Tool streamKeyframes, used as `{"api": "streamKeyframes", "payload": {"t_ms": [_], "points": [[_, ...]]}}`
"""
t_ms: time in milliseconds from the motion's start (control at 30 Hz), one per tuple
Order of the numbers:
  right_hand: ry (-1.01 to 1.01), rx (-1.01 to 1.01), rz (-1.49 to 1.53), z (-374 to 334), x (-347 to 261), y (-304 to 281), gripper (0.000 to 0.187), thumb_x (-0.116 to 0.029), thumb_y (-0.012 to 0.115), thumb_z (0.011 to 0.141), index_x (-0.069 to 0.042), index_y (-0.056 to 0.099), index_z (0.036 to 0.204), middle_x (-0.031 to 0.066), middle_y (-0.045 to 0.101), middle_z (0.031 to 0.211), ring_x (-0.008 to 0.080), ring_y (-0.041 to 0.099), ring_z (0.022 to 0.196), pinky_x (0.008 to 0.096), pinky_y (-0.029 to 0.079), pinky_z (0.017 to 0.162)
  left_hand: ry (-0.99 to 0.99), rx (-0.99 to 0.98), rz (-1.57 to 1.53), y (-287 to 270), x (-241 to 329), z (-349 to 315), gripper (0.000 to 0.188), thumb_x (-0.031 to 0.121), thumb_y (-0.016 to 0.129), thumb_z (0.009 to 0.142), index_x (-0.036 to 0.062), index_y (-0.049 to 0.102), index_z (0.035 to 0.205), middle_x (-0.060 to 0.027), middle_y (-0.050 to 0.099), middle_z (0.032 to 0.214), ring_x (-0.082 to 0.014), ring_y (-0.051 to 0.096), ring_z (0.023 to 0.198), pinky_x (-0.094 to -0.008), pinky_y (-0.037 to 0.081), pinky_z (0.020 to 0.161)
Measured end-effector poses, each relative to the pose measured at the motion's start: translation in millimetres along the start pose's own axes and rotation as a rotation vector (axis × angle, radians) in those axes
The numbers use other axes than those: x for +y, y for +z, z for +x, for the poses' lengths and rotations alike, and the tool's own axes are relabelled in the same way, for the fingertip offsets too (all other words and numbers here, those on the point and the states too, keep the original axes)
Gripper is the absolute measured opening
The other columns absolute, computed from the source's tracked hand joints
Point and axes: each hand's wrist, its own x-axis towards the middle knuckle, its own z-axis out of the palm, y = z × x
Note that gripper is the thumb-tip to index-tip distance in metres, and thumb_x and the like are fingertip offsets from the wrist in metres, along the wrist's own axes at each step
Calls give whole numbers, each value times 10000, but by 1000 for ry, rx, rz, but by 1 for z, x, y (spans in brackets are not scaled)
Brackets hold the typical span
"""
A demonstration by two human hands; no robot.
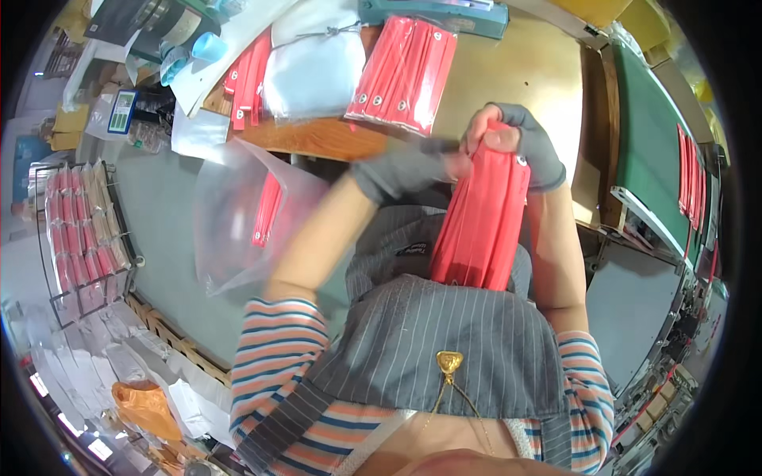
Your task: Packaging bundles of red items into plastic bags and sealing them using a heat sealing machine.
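Note:
A bundle of narrow red packets [482, 218], apparently in clear wrap, stands in front of my chest with its lower end against the grey striped apron [468, 341]. My right hand [504, 135], in a grey fingerless glove, closes over the bundle's top end, thumb and fingers pinching it. My left hand [444, 163], gloved likewise, comes in from the left and meets the bundle's upper left edge. Motion smears its fingers, so its grip is unclear. A large clear plastic bag [226, 214] with a few red packets [268, 208] in it lies left of my left forearm.
On the wooden table [325, 139] lie a wrapped pack of red packets [403, 75], a tied stack of clear bags [313, 67] and loose red packets [251, 79]. A wire rack [83, 230] of packed goods stands left. At right, a green board [647, 135] carries more red packets.

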Motion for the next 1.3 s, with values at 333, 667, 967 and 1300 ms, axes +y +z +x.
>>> {"api": "streamKeyframes", "payload": {"t_ms": [333,667,967,1300], "points": [[44,101,121,16,14,-5,312,-233,592,741,12,575,933,110,598,750,239,607,728,341,507,683,77,591,731,-205,-82,-33,203,202,628,820,3,648,857,-60,637,768,-127,579,716,-276,461,683],[62,182,12,56,23,15,488,-193,635,726,30,511,1142,118,607,908,191,599,810,303,483,772,471,899,512,39,-4,13,109,79,484,820,15,560,774,-185,612,821,-348,577,733,-421,449,684],[-110,-74,267,4,11,-11,552,-210,630,778,-33,435,1264,84,571,813,235,567,767,380,503,702,643,1024,-127,0,19,53,307,228,481,886,5,550,687,-93,575,612,-174,565,575,-322,445,558],[62,374,664,-83,112,8,597,-402,547,877,-56,373,1331,123,492,1267,215,519,1114,356,429,959,649,604,508,118,-31,-14,269,184,645,807,45,482,645,-139,453,555,-304,479,482,-368,378,459]]}}
